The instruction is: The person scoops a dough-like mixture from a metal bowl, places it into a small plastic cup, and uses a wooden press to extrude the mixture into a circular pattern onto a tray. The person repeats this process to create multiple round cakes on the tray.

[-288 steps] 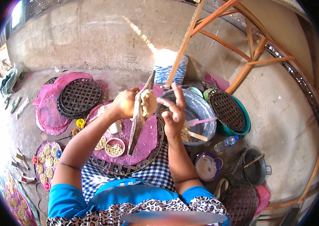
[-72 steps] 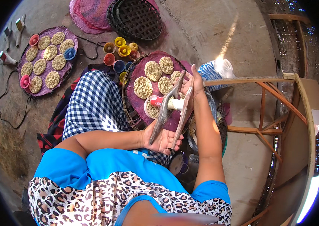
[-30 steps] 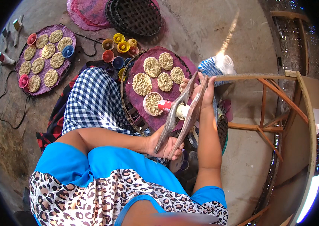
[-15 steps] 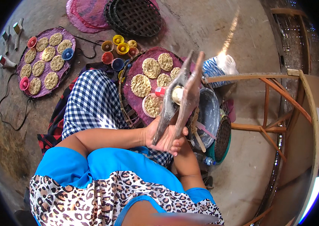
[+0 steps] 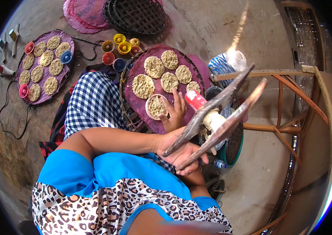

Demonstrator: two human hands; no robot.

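My left hand (image 5: 183, 152) is palm up and holds a wooden two-handled press (image 5: 217, 123) near its lower ends. The press is tilted to the right. A red-and-white can-like cylinder (image 5: 195, 100) and a pale, dough-smeared white piece (image 5: 214, 120) sit at its middle. Behind it, my right hand (image 5: 175, 111) reaches up with fingers apart, at the edge of a pink round mould (image 5: 148, 109) filled with noodle-like dough strands. That mould lies on a purple-covered round tray (image 5: 134, 103), next to several round noodle cakes (image 5: 154, 67). The right forearm is partly hidden.
At left, another purple-covered tray (image 5: 40, 41) bears noodle cakes and coloured moulds. Several cup-like moulds (image 5: 124, 47) stand between the trays. Black woven trays (image 5: 138, 15) lie at the far side. A wooden frame (image 5: 268, 73) stands right, near a white-and-blue bag (image 5: 234, 60).
The press has swung to the right and tilted over with my left hand. My right hand, mostly hidden behind the press before, now shows beside the pink mould.
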